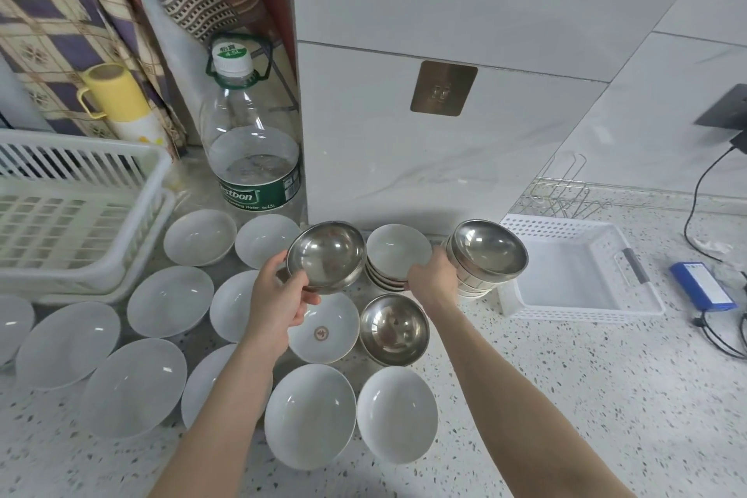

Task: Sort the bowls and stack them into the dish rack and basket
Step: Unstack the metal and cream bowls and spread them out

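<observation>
Far to the left of my left hand (279, 291) the white dish rack (81, 210) sits on the speckled tabletop (586, 396), with a yellow mug (115, 93) and a large water bottle (252, 141) behind it. Between the rack and my left forearm, white bowls (169, 301) lie spread out singly, rims up, some touching their neighbours; two more white bowls (311, 414) sit near me, in the gap between my forearms.

My left hand grips a steel bowl (327, 255) by its near rim, thumb over the edge and fingers curled beneath, holding it tilted and lifted above the tabletop. Just below that hand lies a white bowl with a red emblem (323, 329), and right beside it, between my two hands, a second steel bowl (394, 329) rests on the tabletop. Behind that one, a short stack of white bowls (398, 255) stands just left of my right hand (432, 275).

My right hand clasps the left side of a stack of steel bowls (487, 255), the top one tipped toward me. This stack hangs at the left edge of the white basket (578, 279), which lies just right of my right hand. A wire rack (562, 198) stands behind the basket, and a blue battery pack (703, 285) with cables lies further right.
</observation>
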